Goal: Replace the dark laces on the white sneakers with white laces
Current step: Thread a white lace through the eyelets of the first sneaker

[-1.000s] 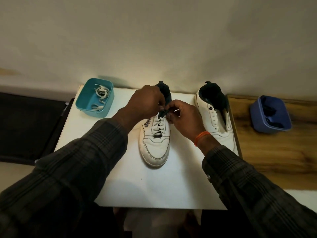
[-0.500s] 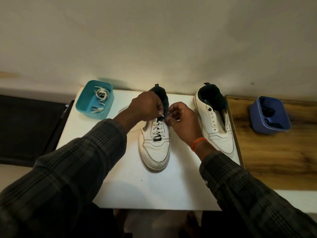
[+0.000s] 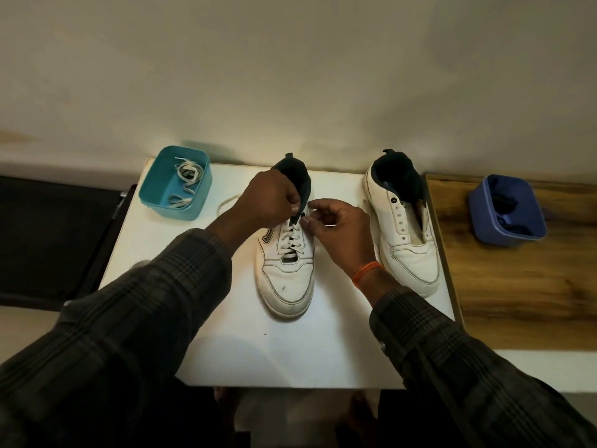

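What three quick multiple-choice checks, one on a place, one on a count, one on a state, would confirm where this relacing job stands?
1. Where is the spare white lace?
A. In the teal bin, far left of the white board
B. In the blue bin on the wooden top
C. Inside the right sneaker

2. How many sneakers stand on the white board?
A. One
B. Two
C. Three

3. What state is the right sneaker in?
A. Fully laced in white
B. Laced in dark
C. No lace in its eyelets

Key: 1 A, the spare white lace lies coiled in the teal bin. 2 B, the left sneaker and right sneaker stand side by side on the white board. 3 C, its eyelets show bare, while the left hand and right hand work at the left sneaker's upper eyelets.
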